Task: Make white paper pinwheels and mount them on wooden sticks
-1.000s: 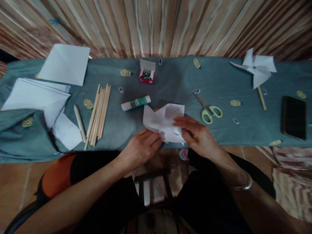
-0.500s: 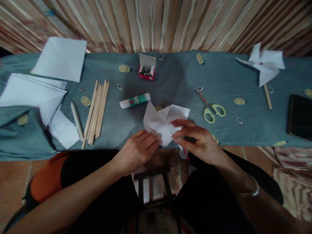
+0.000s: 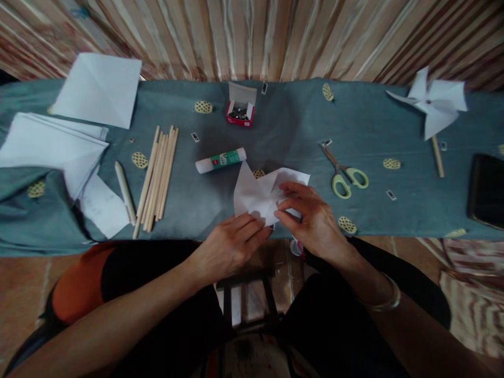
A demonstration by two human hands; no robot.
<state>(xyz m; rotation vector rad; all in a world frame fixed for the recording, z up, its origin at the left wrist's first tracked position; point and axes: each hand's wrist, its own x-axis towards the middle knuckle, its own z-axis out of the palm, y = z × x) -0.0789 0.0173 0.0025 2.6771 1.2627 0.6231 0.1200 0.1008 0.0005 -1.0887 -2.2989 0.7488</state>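
A white paper pinwheel (image 3: 252, 194), cut and partly folded, lies at the near edge of the table between my hands. My left hand (image 3: 230, 244) is closed on its near left edge, the fingers bent over the paper. From the right, my right hand (image 3: 309, 218) pinches the paper near the middle with thumb and fingers. Whether a small thing is also between those fingertips, I cannot tell. A glue stick (image 3: 221, 160) lies just beyond the paper's left tip. Green-handled scissors (image 3: 344, 176) rest to the right of my right hand, a little open.
Several wooden sticks (image 3: 156, 181) and a thicker grey stick (image 3: 125, 191) lie to the left, near paper sheets (image 3: 43, 144). An open red box (image 3: 241, 111) of small metal pieces stands at the back. Far right are a finished pinwheel (image 3: 437, 105) and a black phone (image 3: 488, 189).
My right hand has shifted slightly left and up, its thumb and fingers closing together over the paper. The paper's near edge has moved up a little. My left hand stays on it.
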